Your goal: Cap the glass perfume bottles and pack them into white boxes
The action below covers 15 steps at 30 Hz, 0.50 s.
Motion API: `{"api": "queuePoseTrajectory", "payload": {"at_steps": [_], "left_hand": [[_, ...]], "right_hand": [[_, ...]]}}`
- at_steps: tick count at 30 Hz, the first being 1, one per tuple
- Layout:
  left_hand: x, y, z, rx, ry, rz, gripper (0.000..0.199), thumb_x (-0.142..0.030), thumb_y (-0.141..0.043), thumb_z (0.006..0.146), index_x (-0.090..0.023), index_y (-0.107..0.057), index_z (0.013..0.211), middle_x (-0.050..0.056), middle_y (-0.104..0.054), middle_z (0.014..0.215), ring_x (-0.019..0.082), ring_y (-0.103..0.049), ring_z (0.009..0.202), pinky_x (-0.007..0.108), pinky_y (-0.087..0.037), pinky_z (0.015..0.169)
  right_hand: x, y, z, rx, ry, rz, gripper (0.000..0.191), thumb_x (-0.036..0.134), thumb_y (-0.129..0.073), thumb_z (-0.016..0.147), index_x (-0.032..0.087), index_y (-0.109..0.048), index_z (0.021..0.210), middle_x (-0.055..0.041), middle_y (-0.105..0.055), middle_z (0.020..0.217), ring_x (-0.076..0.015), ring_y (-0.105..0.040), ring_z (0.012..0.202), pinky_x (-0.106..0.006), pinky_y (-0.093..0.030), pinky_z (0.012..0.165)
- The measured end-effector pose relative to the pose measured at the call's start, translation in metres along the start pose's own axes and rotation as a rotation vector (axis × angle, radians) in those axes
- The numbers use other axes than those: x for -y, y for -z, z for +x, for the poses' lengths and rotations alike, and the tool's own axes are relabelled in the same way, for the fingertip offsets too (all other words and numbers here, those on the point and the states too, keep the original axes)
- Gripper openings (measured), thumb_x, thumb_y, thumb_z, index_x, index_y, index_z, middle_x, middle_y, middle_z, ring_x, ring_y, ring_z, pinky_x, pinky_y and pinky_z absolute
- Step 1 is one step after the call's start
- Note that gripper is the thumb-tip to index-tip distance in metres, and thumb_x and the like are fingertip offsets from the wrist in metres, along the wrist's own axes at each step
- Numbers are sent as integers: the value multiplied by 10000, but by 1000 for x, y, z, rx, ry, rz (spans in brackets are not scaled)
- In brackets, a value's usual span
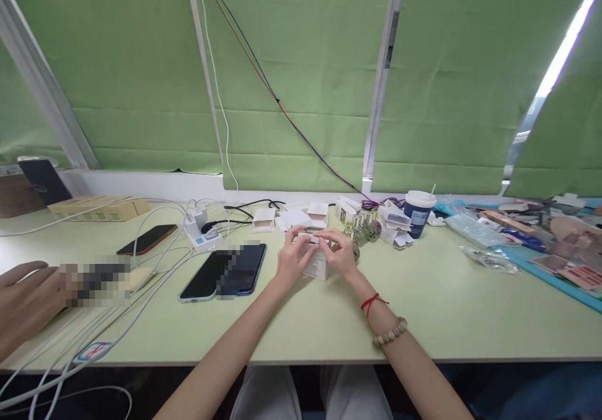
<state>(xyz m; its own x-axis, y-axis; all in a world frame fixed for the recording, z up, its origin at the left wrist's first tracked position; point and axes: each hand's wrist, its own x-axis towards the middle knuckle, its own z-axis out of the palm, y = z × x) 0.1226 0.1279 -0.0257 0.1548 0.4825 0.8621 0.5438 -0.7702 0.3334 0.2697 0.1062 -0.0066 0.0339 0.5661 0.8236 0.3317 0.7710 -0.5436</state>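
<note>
A small white box stands on the pale green table, between my two hands. The fingers of my left hand are closed on the box's upper left edge. On the other side, my right hand pinches the top edge near a raised flap; a red string and a beaded bracelet are on that wrist. Just behind are several small glass bottles with gold-coloured necks, partly covered by my right hand. Open white boxes lie beyond my fingers, and more white boxes are piled right of the bottles.
Two phones lie left of my arms, near a power strip and white cables. Another person's hand rests at the far left. A lidded cup stands behind right. Plastic bags and a blue tray fill the right side.
</note>
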Motion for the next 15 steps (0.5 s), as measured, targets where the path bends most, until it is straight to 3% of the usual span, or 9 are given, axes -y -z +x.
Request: {"api": "queuePoseTrajectory", "payload": {"at_steps": [8,13,15], "left_hand": [[-1,0,-7,-15,-38,34,175,-353,-519,867,-207,-613,848,78,-500,1146,175,-590,968,236,-515,661],[2,0,-9,-29,-17,19,303,-403,-554,843,-230,-537,1092,87,-479,1153,189,-555,1052,260,-531,708],[3,1,-9,-18,-18,13,322,-404,-561,839,-237,-533,1114,81,-480,1151,180,-564,1027,270,-530,737]], "right_hand": [[0,-2,0,10,-53,95,215,283,-532,798,173,-713,764,-86,-674,826,-181,-637,766,-222,-481,469],[-4,0,-1,50,-111,139,265,334,-524,817,165,-723,767,-83,-664,827,-151,-616,636,-189,-393,334],[-5,0,-1,59,-110,136,274,336,-515,825,168,-719,755,-82,-658,831,-150,-615,650,-190,-402,345]]}}
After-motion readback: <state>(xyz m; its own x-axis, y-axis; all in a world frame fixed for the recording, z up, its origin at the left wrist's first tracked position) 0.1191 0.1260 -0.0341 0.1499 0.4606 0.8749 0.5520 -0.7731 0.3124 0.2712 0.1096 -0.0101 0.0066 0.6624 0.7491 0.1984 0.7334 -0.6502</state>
